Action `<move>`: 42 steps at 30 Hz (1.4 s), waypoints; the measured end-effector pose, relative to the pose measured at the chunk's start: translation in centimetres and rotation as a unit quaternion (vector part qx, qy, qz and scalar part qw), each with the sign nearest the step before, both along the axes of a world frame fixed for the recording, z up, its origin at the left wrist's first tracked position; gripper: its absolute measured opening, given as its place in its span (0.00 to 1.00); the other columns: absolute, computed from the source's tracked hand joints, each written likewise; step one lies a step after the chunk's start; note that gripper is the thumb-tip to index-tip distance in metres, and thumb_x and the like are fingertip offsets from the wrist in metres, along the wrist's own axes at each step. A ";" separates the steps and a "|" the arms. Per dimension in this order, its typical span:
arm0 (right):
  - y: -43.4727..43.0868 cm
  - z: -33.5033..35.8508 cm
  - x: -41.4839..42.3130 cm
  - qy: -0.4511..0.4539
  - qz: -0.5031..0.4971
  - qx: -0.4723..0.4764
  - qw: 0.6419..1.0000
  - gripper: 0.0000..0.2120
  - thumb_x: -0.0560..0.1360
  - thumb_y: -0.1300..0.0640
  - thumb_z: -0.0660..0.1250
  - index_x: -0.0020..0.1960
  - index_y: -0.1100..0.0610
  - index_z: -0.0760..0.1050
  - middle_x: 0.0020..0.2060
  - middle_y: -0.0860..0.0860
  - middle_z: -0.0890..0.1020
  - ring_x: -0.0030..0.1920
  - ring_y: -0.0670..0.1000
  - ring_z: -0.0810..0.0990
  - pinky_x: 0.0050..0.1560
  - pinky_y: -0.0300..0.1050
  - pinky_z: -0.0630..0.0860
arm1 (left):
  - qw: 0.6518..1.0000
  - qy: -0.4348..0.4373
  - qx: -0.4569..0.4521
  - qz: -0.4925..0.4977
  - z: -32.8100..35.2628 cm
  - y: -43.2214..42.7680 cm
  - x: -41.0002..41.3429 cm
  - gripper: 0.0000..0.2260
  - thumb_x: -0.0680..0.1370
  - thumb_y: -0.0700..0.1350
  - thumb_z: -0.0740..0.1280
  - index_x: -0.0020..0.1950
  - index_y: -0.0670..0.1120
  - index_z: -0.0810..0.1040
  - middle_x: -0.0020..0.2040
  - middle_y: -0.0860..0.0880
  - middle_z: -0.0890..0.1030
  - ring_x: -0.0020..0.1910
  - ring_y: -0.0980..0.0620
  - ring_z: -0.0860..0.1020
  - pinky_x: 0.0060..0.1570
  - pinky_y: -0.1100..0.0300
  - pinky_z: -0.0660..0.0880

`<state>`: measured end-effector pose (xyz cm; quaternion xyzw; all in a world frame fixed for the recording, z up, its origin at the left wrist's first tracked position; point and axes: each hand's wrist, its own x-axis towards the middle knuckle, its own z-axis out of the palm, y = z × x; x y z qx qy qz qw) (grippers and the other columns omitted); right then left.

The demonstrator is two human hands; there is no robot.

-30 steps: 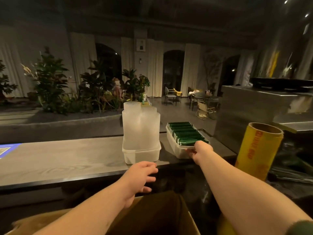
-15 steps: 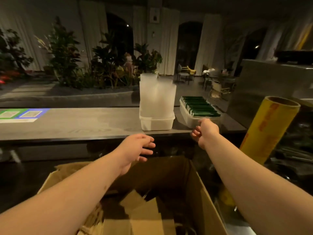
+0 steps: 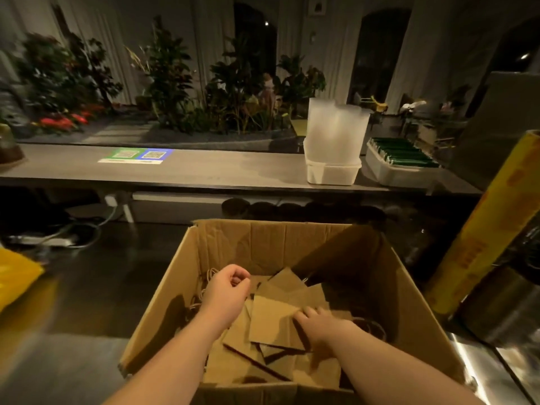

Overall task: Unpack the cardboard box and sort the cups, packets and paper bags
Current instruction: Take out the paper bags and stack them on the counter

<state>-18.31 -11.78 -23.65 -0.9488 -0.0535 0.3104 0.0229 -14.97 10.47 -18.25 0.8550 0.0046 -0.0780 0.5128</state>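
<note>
An open cardboard box (image 3: pixel 175 276) stands in front of me with several flat brown paper bags (image 3: pixel 271 323) heaped inside. My left hand (image 3: pixel 226 293) hovers inside the box above the bags, fingers loosely curled and holding nothing. My right hand (image 3: pixel 318 320) is lower in the box, its fingers resting on the edge of the top bag. On the raised counter, frosted plastic cups (image 3: pixel 336 130) stand stacked in a white tub (image 3: pixel 331 172). Beside it a second white tub (image 3: pixel 391 173) holds a row of green packets (image 3: pixel 406 154).
A tall yellow roll of cling film (image 3: pixel 479 238) stands right of the box beside a steel cylinder (image 3: pixel 505 311). A yellow bag (image 3: pixel 14 279) lies at the left edge. Cables and a power strip (image 3: pixel 61 238) lie on the dark worktop. A QR-code card (image 3: pixel 136 155) sits on the counter.
My view has tilted down from the counter to the box. Both hands dropped into the box; my right hand left the packet tub and now touches a paper bag.
</note>
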 end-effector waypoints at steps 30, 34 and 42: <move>-2.0 0.4 2.4 -0.068 -0.019 -0.004 0.997 0.43 0.74 0.45 0.76 0.81 0.47 0.56 0.82 0.47 0.56 0.82 0.57 0.49 0.80 0.61 0.58 | 0.993 -0.037 -0.105 0.047 -1.2 0.6 1.5 0.16 0.85 0.43 0.61 0.67 0.62 0.70 0.64 0.60 0.77 0.66 0.53 0.74 0.67 0.45 0.74; -2.5 -0.7 2.6 -0.002 -0.059 0.014 0.998 0.46 0.73 0.50 0.78 0.82 0.46 0.54 0.80 0.50 0.61 0.79 0.57 0.60 0.78 0.62 0.61 | 0.990 -0.046 -0.130 0.023 -1.4 0.7 1.4 0.18 0.85 0.41 0.61 0.66 0.65 0.70 0.62 0.62 0.78 0.65 0.56 0.75 0.65 0.50 0.76; -1.3 0.4 1.7 -0.136 -0.040 0.050 0.989 0.14 0.79 0.54 0.70 0.63 0.45 0.76 0.57 0.45 0.81 0.61 0.48 0.79 0.71 0.52 0.72 | 0.993 -0.086 -0.078 0.038 -1.3 0.9 0.5 0.36 0.84 0.39 0.61 0.75 0.73 0.48 0.75 0.55 0.69 0.68 0.52 0.73 0.66 0.50 0.73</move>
